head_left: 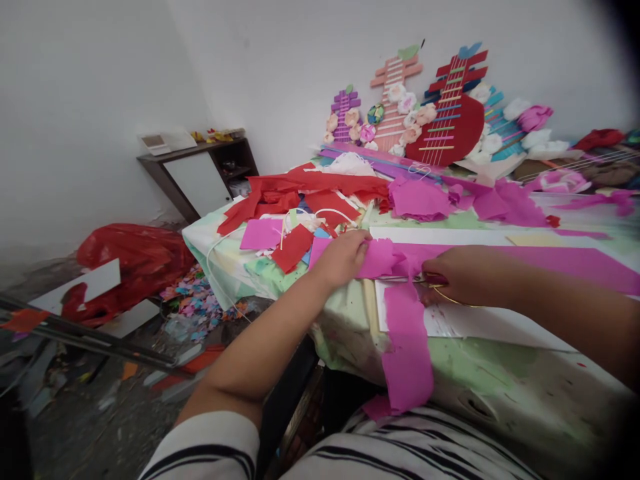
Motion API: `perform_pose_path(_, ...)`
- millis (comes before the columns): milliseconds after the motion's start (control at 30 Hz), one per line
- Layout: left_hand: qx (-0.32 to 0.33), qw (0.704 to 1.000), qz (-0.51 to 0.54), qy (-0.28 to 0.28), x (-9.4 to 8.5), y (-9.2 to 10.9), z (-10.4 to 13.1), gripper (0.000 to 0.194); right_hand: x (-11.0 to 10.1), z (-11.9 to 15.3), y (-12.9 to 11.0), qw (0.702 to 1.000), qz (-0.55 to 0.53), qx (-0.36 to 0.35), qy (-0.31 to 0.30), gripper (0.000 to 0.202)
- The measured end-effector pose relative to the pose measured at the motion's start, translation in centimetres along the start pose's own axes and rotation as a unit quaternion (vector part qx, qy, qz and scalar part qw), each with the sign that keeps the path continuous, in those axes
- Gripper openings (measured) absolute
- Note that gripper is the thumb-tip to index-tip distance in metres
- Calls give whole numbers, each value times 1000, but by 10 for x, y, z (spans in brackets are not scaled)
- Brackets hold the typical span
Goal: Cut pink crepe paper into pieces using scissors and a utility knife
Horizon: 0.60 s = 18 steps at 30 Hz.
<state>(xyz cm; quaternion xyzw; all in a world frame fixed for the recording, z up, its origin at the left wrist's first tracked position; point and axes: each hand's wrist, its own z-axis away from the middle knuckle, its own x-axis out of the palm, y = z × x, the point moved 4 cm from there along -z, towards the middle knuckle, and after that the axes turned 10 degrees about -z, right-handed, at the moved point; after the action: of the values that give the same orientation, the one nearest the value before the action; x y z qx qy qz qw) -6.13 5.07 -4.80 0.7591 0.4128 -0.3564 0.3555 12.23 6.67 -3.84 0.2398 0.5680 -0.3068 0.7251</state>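
Note:
A long magenta crepe paper strip [525, 260] lies across the table beneath both hands. My left hand [343, 259] is closed on the strip's left end, with thumb and fingers pressed together. Close by on the right, my right hand [457, 273] is curled around what looks like a pair of scissors, mostly hidden by the fingers; a thin gold curve shows below the hand. Between the hands the paper is ragged, and a loose magenta piece [407, 347] hangs down over the table's front edge toward my lap. White boards [453, 327] lie under the paper.
Red crepe paper [310, 183] and magenta scraps [420, 199] are heaped behind the hands. Guitar-shaped decorations, including a red one [453, 127], lean on the wall. A low cabinet [200, 177] stands back left. A red plastic bag [135, 260] and paper bits [200, 300] lie on the floor.

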Motion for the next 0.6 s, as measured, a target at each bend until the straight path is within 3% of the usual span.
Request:
perform_pose_path(267,-9,1000,10,3,0,-2,0,18,-2,5,-4,1000,2,15,10,43)
perform_pose_path(600,-12,999,32,13,-3,0,1,18,-8,-6,-26,999,-5,-20,30,29)
